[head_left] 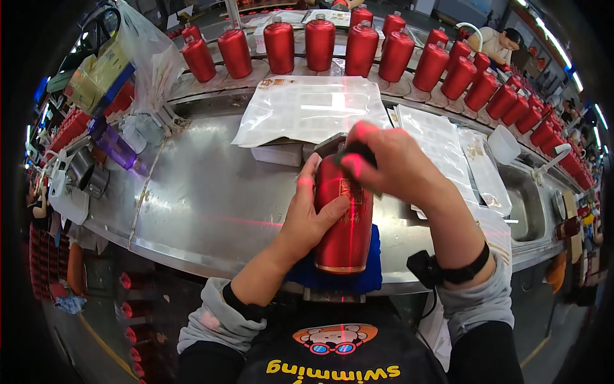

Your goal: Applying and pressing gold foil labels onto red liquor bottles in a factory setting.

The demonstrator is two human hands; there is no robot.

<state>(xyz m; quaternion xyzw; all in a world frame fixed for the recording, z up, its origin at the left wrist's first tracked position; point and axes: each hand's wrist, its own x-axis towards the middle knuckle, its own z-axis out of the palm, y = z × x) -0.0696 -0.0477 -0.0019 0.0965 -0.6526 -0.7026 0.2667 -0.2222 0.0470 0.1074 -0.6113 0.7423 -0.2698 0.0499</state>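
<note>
A glossy red bottle (pixel 344 240) with gold print lies tilted in front of me, its gold-rimmed base toward me on a blue cloth (pixel 376 259). My left hand (pixel 306 221) is wrapped round its left side, thumb across the front. Over the bottle's upper end, my right hand (pixel 400 160) is closed on a small dark piece (pixel 359 153), pressed at or just above the surface. Motion blur hides what kind of piece it is. Red laser lines cross the bottle and both hands.
Clear printed sheets (pixel 310 115) lie on the steel table just beyond the bottle, more sheets (pixel 435 137) to the right. Several red bottles (pixel 320 48) line a curved conveyor behind. A sink (pixel 527 205) is at right, a purple bottle (pixel 115 144) at left. A person (pixel 495 48) sits far right.
</note>
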